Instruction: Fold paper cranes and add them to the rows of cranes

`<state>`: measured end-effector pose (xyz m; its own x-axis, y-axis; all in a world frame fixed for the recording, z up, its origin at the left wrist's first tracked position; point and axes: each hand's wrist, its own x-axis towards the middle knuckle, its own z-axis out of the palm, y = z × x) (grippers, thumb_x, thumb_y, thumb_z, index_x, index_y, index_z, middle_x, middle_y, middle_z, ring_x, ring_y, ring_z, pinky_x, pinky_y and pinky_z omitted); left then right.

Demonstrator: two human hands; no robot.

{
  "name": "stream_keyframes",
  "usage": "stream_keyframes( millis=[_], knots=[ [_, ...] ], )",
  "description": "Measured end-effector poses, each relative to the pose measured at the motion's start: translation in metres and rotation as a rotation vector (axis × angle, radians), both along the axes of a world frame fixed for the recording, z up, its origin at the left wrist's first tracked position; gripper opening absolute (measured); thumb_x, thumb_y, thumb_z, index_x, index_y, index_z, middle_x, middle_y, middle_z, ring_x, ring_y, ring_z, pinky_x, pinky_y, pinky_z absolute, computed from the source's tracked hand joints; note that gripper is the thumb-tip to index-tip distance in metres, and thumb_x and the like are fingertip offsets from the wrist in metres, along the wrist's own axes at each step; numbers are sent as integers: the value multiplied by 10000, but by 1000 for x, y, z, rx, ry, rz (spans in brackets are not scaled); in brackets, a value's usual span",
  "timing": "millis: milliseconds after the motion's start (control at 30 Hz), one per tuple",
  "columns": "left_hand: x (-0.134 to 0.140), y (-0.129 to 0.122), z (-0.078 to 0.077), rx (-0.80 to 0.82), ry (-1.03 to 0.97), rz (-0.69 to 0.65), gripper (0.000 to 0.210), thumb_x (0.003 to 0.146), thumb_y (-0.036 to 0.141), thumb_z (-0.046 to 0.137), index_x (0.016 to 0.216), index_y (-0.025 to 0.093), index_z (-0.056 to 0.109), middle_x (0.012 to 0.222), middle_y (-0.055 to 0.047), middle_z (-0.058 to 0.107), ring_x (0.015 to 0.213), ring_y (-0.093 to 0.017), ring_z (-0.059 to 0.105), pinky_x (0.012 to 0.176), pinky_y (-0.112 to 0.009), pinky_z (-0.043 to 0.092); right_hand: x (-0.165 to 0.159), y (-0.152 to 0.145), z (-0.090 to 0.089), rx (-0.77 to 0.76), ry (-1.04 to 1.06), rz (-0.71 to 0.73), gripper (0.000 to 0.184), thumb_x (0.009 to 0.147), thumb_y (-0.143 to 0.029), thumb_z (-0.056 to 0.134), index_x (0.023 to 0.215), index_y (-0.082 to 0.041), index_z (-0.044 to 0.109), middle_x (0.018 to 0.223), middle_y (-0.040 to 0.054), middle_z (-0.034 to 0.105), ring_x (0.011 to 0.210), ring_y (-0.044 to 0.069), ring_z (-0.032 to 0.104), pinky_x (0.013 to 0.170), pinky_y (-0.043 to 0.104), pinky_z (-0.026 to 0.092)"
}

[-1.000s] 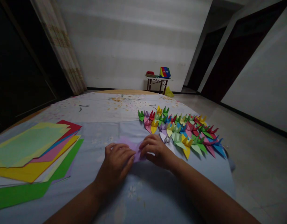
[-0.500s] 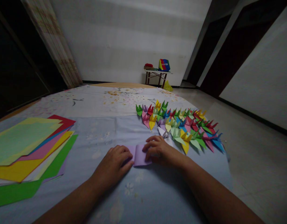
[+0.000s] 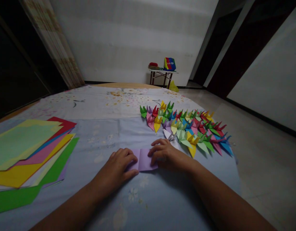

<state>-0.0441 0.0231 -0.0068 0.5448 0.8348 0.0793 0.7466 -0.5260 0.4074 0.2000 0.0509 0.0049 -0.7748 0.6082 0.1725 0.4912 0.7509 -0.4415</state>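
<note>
A small piece of purple origami paper (image 3: 145,161) lies on the blue cloth in front of me, with an upright crease down its middle. My left hand (image 3: 122,163) holds its left part, the thumb at the near edge by the crease and the curved fingers on top. Curled over the right part, my right hand (image 3: 163,154) grips that side. Its thumb is mostly hidden. Just beyond my right hand stand rows of folded paper cranes (image 3: 181,125) in many colours, a pale lilac one (image 3: 170,135) being among the nearest.
Fanned sheets of coloured paper (image 3: 30,146) lie on the left. The table wears a blue cloth (image 3: 135,205) and, farther back, a white floral cloth (image 3: 95,106). Near the wall a small folding table (image 3: 162,72) carries a colourful box-shaped bag (image 3: 169,64).
The right part of the purple paper, bowed up before, now lies flatter. My left thumb and index finger are a little farther apart. The view has shifted slightly.
</note>
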Motion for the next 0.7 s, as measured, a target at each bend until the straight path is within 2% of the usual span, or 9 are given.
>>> stream_keyframes(
  millis=[200,400,533,700],
  knots=[
    [-2,-8,12,34,41,-98,201,830,317,509,991,289,627,1037,-20,585,941,-206,516,842,-353,379,1,1,-1,-7,2,-5,140,727,-180,661,829,-273,685,1011,-23,654,1115,221,415,919,386,292],
    [4,-13,16,27,69,-170,245,871,274,440,1007,272,644,1028,-57,578,912,-200,517,809,-343,402,4,1,1,-34,14,14,130,751,-191,651,863,-251,676,936,-2,670,1086,204,440,930,381,279],
    [3,-12,22,-20,80,-181,244,869,258,441,996,262,650,1038,-59,572,926,-205,517,817,-355,398,5,2,1,-113,54,-30,135,768,-271,645,894,-239,682,897,23,661,1007,188,482,899,350,324],
    [1,-12,30,-66,76,-238,232,859,262,458,948,257,672,1064,-57,569,952,-206,516,828,-346,391,3,7,-7,-207,122,-75,199,753,-373,649,895,-239,691,824,19,658,906,167,525,864,317,352]
  ],
)
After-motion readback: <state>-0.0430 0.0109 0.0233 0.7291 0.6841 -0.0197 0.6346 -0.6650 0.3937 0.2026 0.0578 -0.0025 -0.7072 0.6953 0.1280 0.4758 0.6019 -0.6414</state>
